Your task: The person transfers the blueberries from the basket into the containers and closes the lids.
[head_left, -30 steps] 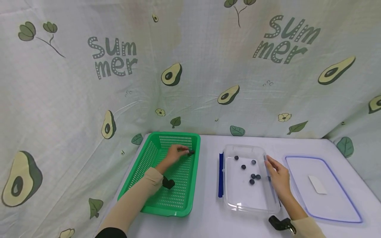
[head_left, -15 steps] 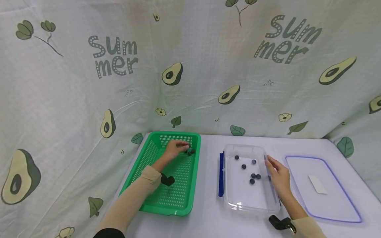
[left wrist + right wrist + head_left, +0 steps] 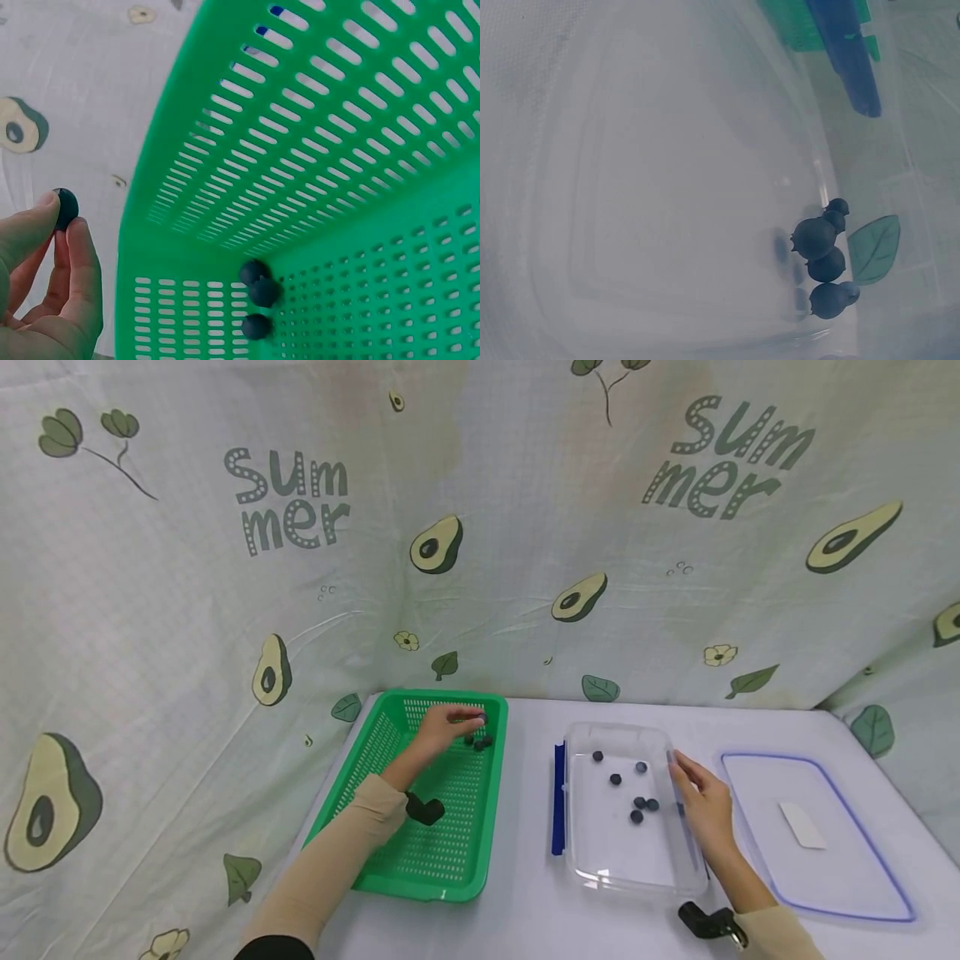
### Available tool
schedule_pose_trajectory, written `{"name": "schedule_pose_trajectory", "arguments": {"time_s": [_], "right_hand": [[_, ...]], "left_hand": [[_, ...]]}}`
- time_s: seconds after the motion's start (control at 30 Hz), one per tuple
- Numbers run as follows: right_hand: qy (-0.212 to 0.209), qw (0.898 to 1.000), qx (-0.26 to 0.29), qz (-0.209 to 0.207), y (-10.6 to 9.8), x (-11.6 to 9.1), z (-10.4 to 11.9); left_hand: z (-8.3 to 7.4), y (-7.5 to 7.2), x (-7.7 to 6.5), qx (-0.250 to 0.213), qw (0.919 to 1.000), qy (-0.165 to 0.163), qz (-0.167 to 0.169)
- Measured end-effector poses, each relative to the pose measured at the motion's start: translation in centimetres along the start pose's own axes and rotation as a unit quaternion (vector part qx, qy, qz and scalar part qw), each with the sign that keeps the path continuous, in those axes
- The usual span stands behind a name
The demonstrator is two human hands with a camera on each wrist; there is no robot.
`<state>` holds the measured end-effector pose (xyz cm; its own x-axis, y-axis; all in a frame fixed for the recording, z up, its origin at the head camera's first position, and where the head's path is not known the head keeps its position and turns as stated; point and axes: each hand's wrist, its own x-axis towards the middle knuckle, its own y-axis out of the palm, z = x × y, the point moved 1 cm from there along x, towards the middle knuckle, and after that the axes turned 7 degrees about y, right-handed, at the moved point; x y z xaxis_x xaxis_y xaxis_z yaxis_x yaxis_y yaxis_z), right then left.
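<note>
the left hand (image 3: 441, 732) is pinching a dark berry (image 3: 67, 209), the green basket (image 3: 493, 810) lying below; well apart, the right hand (image 3: 707, 803) is gripping the clear box (image 3: 630, 885) beside it. the berry is probably feeling light, soft and bruisable, its middle needing gentle pressure.

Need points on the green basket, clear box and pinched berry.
Green basket (image 3: 490, 802), head view: right rim.
Clear box (image 3: 607, 847), head view: bare floor.
Pinched berry (image 3: 67, 208), left wrist view: middle of exposed side.
</note>
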<state>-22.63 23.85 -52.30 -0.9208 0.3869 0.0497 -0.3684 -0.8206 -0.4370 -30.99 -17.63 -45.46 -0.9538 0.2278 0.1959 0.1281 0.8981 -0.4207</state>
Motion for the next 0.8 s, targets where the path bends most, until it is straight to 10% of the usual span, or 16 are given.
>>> {"name": "schedule_pose_trajectory", "arguments": {"time_s": [0.8], "right_hand": [[0.002,1.0,0.009,-0.002,0.0,-0.2,0.0]], "left_hand": [[-2.7,4.3,0.6,-0.057,0.9965,0.017,0.058]]}}
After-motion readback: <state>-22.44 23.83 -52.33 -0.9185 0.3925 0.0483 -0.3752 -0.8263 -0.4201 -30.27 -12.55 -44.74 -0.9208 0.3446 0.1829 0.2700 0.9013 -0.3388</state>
